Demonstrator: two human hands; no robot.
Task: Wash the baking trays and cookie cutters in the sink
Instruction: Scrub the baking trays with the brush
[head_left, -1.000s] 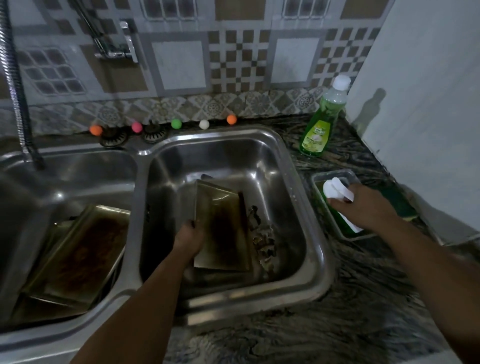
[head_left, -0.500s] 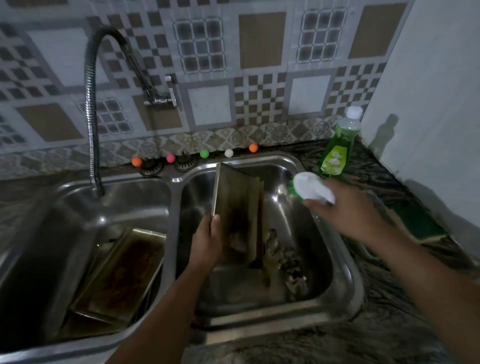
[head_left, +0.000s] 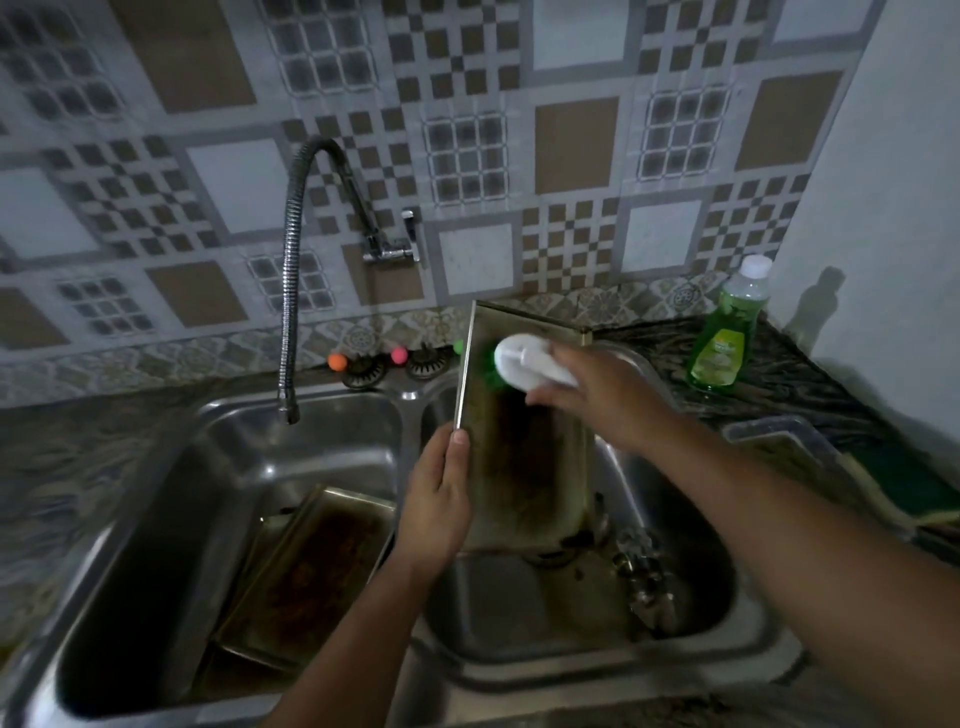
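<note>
two hands engaged: my left hand (head_left: 436, 506) grips the tray (head_left: 524, 457) upright over the right basin (head_left: 691, 618); my right hand (head_left: 597, 395) clasps the brush (head_left: 519, 361) against it. hard scrubbing risks the wet edge slipping.

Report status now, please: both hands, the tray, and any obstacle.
Left hand grips baking tray edge, tray upright over right basin. Right hand holds scrub brush at tray top. Faucet hangs over left basin, not obstructing.

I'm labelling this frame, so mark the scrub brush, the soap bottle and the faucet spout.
scrub brush (head_left: 522, 362), head view, white top.
soap bottle (head_left: 723, 347), head view, green body at the label.
faucet spout (head_left: 289, 291), head view, middle of the flexible metal hose.
</note>
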